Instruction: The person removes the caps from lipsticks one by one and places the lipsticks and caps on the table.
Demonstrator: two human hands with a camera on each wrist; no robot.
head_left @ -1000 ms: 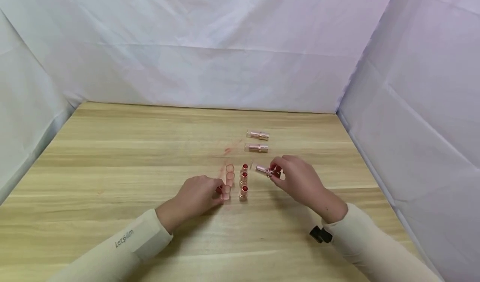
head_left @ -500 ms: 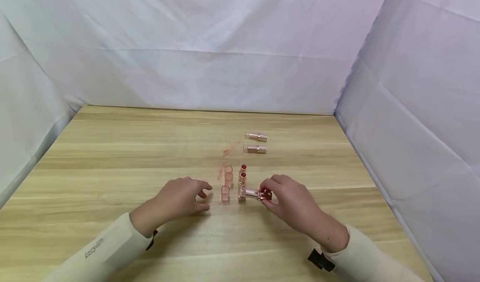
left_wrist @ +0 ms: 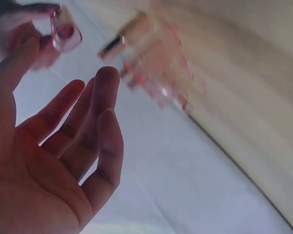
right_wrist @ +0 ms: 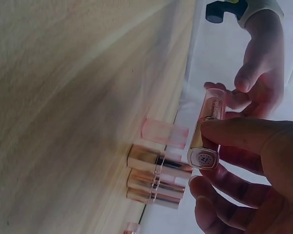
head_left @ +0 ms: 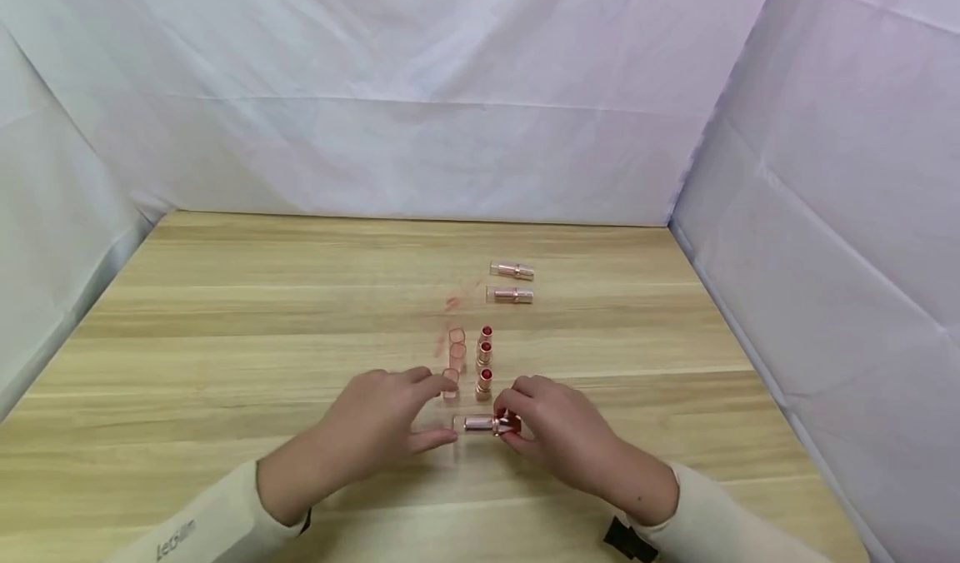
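My right hand [head_left: 558, 430] pinches capped lipstick [head_left: 480, 423] by base, held sideways above table [head_left: 225, 338], just front of upright open lipsticks [head_left: 484, 361]. My left hand [head_left: 375, 421] open, fingertips near cap end.

Nearest the person: a capped lipstick [head_left: 480, 423] held lying crosswise between left hand [head_left: 382, 424] and right hand [head_left: 558, 434]. Just behind, three open lipsticks [head_left: 485, 361] standing in a row (loose caps [head_left: 454, 359] alongside, left). Farther back, two capped lipsticks [head_left: 512, 283] lying on the table [head_left: 225, 313].
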